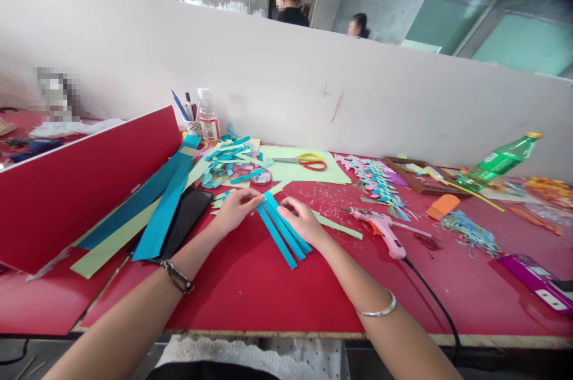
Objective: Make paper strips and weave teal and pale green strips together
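Observation:
Several narrow blue paper strips (278, 238) fan out toward me above the red table, joined or overlapping at their far end. The thumb and fingers of my left hand (238, 209) pinch that far end from the left. On the other side, my right hand (303, 220) has its fingers curled against the edge of the rightmost strip, partly covering it. Just behind my hands lie loose pale green strips (342, 225). A black phone (190, 213) is left of my left hand, partly under wider blue strips (163, 216). A pink glue gun (382, 231) lies to the right.
Scissors (308, 160) rest on pale green sheets (333, 172), beside a pile of paper scraps (228, 159). A red board (89, 183) stands left. Farther right are woven paper pieces (378, 186), a tilted green bottle (504, 162) and a purple device (535, 281). A white partition (268, 82) closes the back.

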The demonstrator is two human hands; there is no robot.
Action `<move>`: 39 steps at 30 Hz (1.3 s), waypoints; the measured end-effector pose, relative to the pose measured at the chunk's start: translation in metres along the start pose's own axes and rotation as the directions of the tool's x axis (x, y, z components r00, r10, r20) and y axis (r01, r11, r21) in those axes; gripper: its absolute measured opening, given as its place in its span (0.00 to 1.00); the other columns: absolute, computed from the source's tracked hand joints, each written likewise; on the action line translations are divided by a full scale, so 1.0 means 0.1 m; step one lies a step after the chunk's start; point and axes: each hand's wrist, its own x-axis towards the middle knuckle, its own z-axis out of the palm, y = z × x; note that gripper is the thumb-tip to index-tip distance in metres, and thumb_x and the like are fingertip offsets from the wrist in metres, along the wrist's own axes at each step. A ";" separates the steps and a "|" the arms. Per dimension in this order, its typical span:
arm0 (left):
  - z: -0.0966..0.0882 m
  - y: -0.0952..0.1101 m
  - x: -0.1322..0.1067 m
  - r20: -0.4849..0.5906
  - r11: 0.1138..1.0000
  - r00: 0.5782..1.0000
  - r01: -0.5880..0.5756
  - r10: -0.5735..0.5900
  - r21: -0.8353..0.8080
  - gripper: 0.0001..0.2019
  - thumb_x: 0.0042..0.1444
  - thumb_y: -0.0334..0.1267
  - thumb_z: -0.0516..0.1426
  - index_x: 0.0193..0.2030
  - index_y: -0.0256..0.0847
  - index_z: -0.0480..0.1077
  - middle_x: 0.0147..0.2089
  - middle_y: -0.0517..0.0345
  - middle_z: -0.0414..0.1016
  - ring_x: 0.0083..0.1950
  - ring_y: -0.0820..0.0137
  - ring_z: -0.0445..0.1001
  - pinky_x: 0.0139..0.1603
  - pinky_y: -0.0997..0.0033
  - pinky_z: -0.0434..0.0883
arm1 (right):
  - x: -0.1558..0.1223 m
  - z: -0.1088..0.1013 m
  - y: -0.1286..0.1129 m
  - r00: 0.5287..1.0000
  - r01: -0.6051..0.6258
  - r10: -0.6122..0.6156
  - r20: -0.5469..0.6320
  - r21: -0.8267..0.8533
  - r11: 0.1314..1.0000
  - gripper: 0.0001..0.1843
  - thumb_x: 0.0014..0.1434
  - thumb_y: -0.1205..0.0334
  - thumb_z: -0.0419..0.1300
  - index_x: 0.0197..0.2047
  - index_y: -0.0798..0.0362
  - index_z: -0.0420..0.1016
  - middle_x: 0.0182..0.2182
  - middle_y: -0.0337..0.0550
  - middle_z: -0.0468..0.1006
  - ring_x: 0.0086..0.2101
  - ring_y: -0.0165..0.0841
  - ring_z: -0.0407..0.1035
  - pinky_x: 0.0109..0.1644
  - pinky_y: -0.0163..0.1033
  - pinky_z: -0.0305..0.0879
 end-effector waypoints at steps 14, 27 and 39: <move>0.03 0.00 -0.02 0.085 0.995 0.996 0.049 -0.042 -0.084 0.14 0.48 0.47 0.53 0.27 0.36 0.66 0.19 0.65 0.64 0.20 0.79 0.62 0.22 0.80 0.60 | 0.00 0.04 0.00 0.996 -0.032 0.023 0.082 0.106 0.994 0.13 0.54 0.53 0.50 0.24 0.54 0.62 0.20 0.33 0.59 0.23 0.25 0.56 0.26 0.31 0.53; 0.04 -0.02 0.00 0.120 0.991 0.991 0.069 -0.055 -0.113 0.14 0.47 0.47 0.54 0.27 0.35 0.67 0.21 0.64 0.67 0.23 0.77 0.66 0.27 0.78 0.64 | 0.00 0.02 0.00 0.985 -0.072 0.059 0.159 0.077 0.994 0.19 0.53 0.49 0.50 0.26 0.56 0.69 0.18 0.34 0.62 0.20 0.25 0.54 0.23 0.31 0.49; 0.04 -0.04 0.00 0.145 0.993 0.985 0.106 -0.096 -0.060 0.14 0.45 0.47 0.56 0.28 0.36 0.67 0.22 0.64 0.68 0.23 0.77 0.67 0.26 0.79 0.65 | 0.01 0.00 0.04 0.986 -0.062 0.048 0.161 0.087 0.994 0.18 0.53 0.49 0.50 0.27 0.55 0.69 0.20 0.36 0.65 0.22 0.26 0.56 0.25 0.31 0.52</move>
